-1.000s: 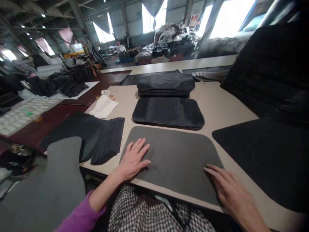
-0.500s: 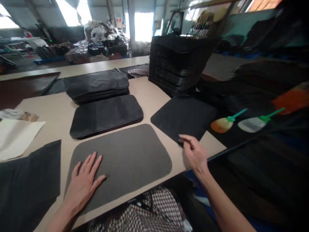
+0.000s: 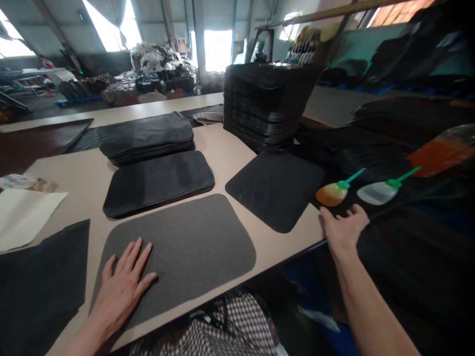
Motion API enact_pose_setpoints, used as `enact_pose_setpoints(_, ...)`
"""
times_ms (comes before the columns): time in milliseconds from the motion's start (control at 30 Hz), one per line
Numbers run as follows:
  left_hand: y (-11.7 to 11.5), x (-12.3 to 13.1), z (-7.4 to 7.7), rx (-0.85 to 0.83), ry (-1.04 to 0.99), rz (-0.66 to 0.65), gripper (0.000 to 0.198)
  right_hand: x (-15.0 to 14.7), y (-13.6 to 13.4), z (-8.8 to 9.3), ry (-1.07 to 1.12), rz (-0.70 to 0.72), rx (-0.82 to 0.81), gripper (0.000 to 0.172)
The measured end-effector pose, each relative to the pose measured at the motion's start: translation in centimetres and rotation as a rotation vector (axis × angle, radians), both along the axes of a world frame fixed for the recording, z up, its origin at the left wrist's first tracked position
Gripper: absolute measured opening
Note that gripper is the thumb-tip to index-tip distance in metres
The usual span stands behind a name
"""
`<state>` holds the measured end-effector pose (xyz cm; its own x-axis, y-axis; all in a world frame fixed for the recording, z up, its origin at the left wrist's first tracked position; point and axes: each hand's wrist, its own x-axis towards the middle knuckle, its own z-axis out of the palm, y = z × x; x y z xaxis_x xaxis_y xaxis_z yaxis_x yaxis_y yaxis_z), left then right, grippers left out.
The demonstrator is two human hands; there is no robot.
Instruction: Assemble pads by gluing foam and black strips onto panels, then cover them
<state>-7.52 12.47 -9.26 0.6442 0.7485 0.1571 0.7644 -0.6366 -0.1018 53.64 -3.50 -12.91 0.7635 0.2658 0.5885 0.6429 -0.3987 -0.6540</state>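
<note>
My left hand (image 3: 126, 282) lies flat with spread fingers on the left part of a grey sheet with rounded corners (image 3: 193, 247). Out to the right, my right hand (image 3: 345, 227) is over the table's edge, thumb and fingers apart, with nothing seen in it. Just beyond its fingers lies a squeeze bottle with amber liquid (image 3: 331, 195) and a green cap and spout. Beside that is a second squeeze bottle with whitish contents (image 3: 376, 193). A black sheet with rounded corners (image 3: 276, 188) rests left of the bottles, apart from my right hand.
Behind the grey sheet are a padded black piece (image 3: 159, 183) and a stack of black pieces (image 3: 148, 136). A tall black stack (image 3: 267, 104) stands at the back. Black material (image 3: 44, 272) and a cream sheet (image 3: 27, 215) lie left. An orange container (image 3: 441, 153) is far right.
My right hand has moved right, from the near corner of the black sheet to just in front of the squeeze bottles. My left hand stays flat on the grey sheet.
</note>
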Motion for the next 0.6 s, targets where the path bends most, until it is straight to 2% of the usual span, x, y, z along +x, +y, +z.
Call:
enact_pose_setpoints(33,-0.5,0.8,0.5,0.004,-0.025,-0.026,0.066,-1.6,-0.5,0.4,-0.013,-0.040,0.046,0.073)
enact_pose_setpoints(67,-1.0,1.9,1.1,-0.009,-0.056,-0.074,0.065,-3.4,-0.9,0.9,-0.032,-0.015,0.064,0.059)
enact_pose_setpoints(100,-1.6,3.3,1.8,-0.038,-0.093,-0.138,0.063,-5.4,-1.1,1.4,-0.064,0.091,0.066,0.042)
enact_pose_setpoints(133,-2.3,5.0,2.6,-0.082,-0.137,-0.216,0.059,-7.5,-1.1,2.0,-0.084,0.314,-0.035,0.030)
enact_pose_setpoints(167,-3.0,6.8,3.4,-0.139,-0.183,-0.300,0.054,-9.4,-0.8,2.5,-0.094,0.450,-0.085,0.019)
enact_pose_setpoints(200,-3.6,8.9,4.3,-0.199,-0.229,-0.383,0.050,-11.2,-0.2,3.0,-0.088,0.579,-0.131,0.016)
enact_pose_setpoints(267,-4.5,13.0,5.6,-0.317,-0.272,-0.566,0.042,-13.8,1.6,3.8,-0.025,0.854,-0.189,0.021)
enact_pose_setpoints(333,-4.7,16.7,6.1,-0.396,-0.256,-0.708,0.037,-15.3,3.5,4.2,-0.002,1.016,-0.223,0.028)
enact_pose_setpoints(400,-4.1,19.4,5.9,-0.420,-0.218,-0.781,0.034,-16.1,4.9,4.2,-0.020,1.068,-0.261,0.034)
enact_pose_setpoints(467,-2.7,21.1,5.1,-0.403,-0.181,-0.794,0.032,-16.5,5.5,3.9,-0.049,1.071,-0.290,0.036)
enact_pose_setpoints(600,0.6,22.1,3.6,-0.359,-0.151,-0.741,0.032,-16.7,5.4,3.2,-0.077,1.070,-0.312,0.037)
